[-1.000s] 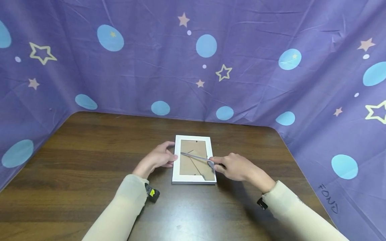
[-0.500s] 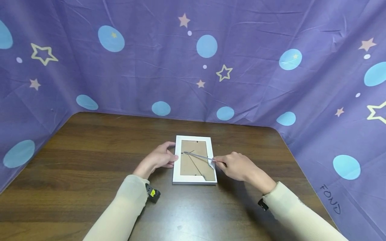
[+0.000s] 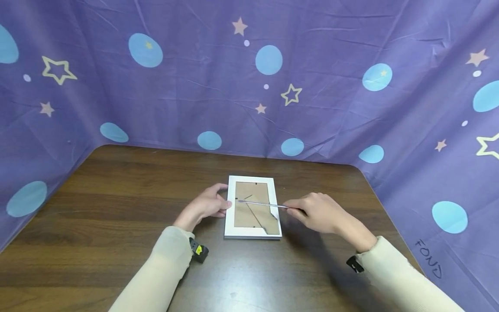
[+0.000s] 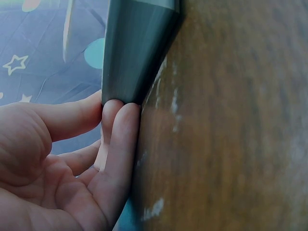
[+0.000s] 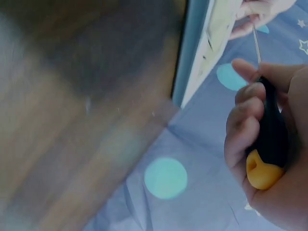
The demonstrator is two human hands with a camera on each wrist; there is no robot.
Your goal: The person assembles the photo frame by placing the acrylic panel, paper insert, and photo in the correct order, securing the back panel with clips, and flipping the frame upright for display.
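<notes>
A white picture frame lies on the wooden table with its brown backing facing up. Small dark tabs show along the inner edges of the backing. My left hand holds the frame's left side, thumb at the upper edge and fingers against the grey side wall. In my right hand is a screwdriver with a black and yellow handle, fingers wrapped round it. Its thin metal shaft reaches left across the backing, the tip close to the left tab.
The brown wooden table extends around the frame on all sides. Behind it and along both sides hangs a purple cloth with stars and blue dots. A black wrist camera is strapped at the left cuff.
My right hand has shifted right and slightly upward with the screwdriver, drawing its tip back from the frame's left inner edge. The left hand and frame stay in place.
</notes>
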